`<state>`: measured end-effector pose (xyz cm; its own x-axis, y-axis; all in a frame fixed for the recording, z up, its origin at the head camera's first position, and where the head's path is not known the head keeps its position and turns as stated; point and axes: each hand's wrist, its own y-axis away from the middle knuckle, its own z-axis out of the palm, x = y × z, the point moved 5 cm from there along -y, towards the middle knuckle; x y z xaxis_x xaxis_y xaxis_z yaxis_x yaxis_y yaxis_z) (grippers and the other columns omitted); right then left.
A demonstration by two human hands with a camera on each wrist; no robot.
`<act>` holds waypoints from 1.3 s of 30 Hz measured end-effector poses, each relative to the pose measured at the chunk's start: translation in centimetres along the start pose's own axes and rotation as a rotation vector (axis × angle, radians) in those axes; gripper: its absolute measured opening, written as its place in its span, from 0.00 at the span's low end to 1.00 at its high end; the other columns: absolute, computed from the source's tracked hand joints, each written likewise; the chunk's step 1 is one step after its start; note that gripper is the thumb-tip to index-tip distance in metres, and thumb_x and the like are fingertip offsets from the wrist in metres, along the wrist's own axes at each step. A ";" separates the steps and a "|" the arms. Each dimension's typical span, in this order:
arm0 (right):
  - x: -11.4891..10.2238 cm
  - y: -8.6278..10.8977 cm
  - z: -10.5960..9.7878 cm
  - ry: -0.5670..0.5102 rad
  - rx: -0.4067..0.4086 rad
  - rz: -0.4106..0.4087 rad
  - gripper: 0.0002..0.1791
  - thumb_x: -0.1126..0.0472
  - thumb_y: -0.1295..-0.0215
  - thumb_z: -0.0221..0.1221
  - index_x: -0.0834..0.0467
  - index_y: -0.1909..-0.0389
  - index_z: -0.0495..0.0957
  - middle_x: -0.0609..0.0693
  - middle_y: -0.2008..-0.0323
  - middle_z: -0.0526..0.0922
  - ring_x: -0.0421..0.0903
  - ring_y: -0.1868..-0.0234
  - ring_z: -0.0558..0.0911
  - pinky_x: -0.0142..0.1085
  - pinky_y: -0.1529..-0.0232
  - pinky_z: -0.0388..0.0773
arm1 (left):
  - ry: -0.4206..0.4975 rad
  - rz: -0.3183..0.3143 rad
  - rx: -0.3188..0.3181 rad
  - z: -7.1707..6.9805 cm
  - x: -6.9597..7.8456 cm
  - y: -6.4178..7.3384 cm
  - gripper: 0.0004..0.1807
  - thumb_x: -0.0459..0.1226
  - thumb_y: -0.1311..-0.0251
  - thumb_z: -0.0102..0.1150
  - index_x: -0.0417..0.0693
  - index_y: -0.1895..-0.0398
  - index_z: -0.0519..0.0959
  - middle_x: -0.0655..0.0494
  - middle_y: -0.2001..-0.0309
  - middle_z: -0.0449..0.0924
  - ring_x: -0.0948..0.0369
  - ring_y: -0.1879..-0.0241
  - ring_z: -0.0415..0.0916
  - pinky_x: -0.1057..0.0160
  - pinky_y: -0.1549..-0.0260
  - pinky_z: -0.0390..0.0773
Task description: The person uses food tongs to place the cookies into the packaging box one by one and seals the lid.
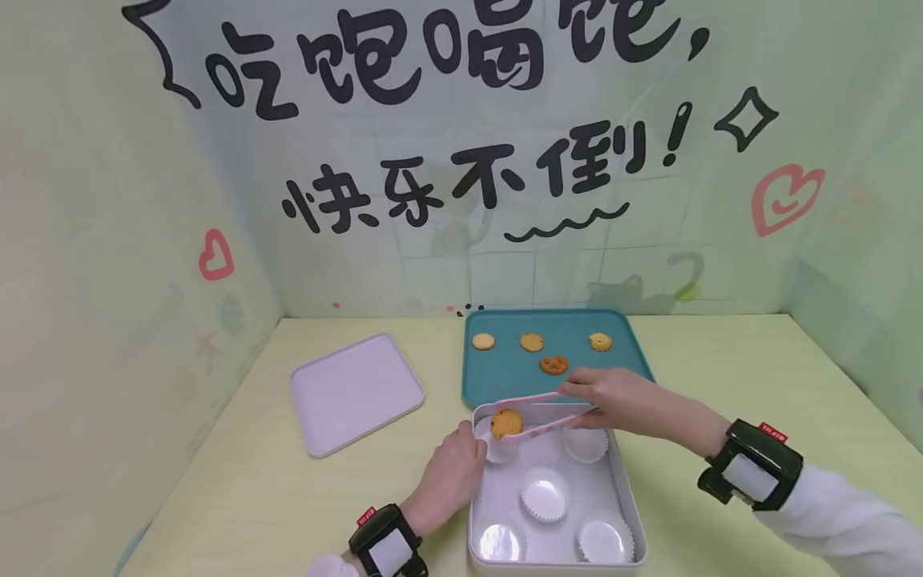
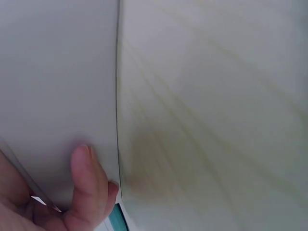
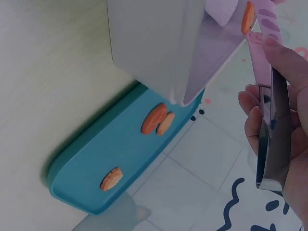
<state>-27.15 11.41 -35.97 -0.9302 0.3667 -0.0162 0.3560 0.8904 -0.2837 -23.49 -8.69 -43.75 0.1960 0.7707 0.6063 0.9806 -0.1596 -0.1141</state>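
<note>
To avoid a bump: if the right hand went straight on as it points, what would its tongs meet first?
Likely the left hand at the box's left rim, just beyond the cookie in the tongs, though height is unclear.

Head view: white box (image 1: 555,568) cut off between 5 and 6 o'clock; my right sleeve (image 1: 851,513) at 4, left sleeve (image 1: 333,566) at 7, wall lettering (image 1: 505,72) at 12. My right hand (image 1: 620,401) covers the back end of the tongs (image 1: 544,428); biscuit (image 1: 507,423) hides part of the paper cup (image 1: 501,457) at the box's 10 o'clock. Red tag (image 1: 773,432) print too small to read. Left wrist: my left hand (image 2: 82,204) clipped between 7 and 8, tabletop (image 2: 216,106) blurry. Right wrist: box clipped at 12, right hand at 3.
</note>
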 end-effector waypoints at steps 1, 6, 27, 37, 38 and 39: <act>-0.1 -0.2 0.2 0.005 -0.006 -0.005 0.20 0.55 0.52 0.67 0.64 0.60 0.77 0.48 0.70 0.70 0.35 0.78 0.70 0.25 0.76 0.68 | 0.003 -0.009 -0.009 0.0 0.0 0.0 0.11 0.33 0.37 0.40 0.29 0.66 0.66 0.48 0.78 0.65 0.56 0.79 0.65 0.57 0.81 0.68; -0.5 -1.0 1.2 0.040 -0.040 -0.015 0.21 0.56 0.54 0.68 0.63 0.62 0.77 0.48 0.70 0.71 0.37 0.78 0.70 0.27 0.76 0.69 | 0.016 -0.027 -0.037 0.0 -0.2 0.0 0.13 0.35 0.35 0.40 0.29 0.63 0.67 0.49 0.76 0.65 0.56 0.78 0.65 0.58 0.79 0.68; 0.1 -0.4 0.0 0.031 -0.092 0.069 0.22 0.53 0.54 0.68 0.61 0.60 0.76 0.45 0.69 0.69 0.35 0.78 0.69 0.27 0.77 0.69 | -0.017 0.024 0.006 -0.2 0.2 0.0 0.09 0.32 0.38 0.42 0.32 0.69 0.66 0.50 0.80 0.63 0.57 0.81 0.64 0.58 0.83 0.67; 5.4 3.2 -2.4 0.016 -0.026 0.265 0.22 0.55 0.54 0.68 0.64 0.61 0.76 0.44 0.73 0.66 0.35 0.79 0.67 0.29 0.80 0.66 | -0.057 0.036 0.016 -0.2 0.4 0.1 0.08 0.31 0.38 0.43 0.30 0.69 0.65 0.49 0.79 0.63 0.55 0.81 0.67 0.56 0.83 0.69; 6.1 3.3 -2.1 0.015 -0.043 0.296 0.22 0.55 0.53 0.68 0.64 0.62 0.76 0.43 0.74 0.65 0.36 0.79 0.66 0.30 0.80 0.66 | -0.058 0.037 0.013 -0.1 0.4 0.1 0.08 0.31 0.38 0.43 0.30 0.68 0.65 0.49 0.79 0.63 0.55 0.81 0.67 0.56 0.83 0.69; 6.8 3.5 -1.8 0.012 -0.062 0.323 0.21 0.55 0.53 0.68 0.64 0.62 0.76 0.44 0.74 0.65 0.36 0.78 0.66 0.30 0.79 0.66 | -0.056 0.038 0.010 -0.1 0.5 0.1 0.08 0.31 0.38 0.43 0.30 0.68 0.65 0.49 0.79 0.63 0.55 0.81 0.66 0.56 0.83 0.69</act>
<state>-32.05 17.49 -35.34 -0.7674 0.6356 -0.0843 0.6374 0.7422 -0.2071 -23.28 -8.40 -43.44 0.2330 0.7974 0.5567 0.9724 -0.1837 -0.1439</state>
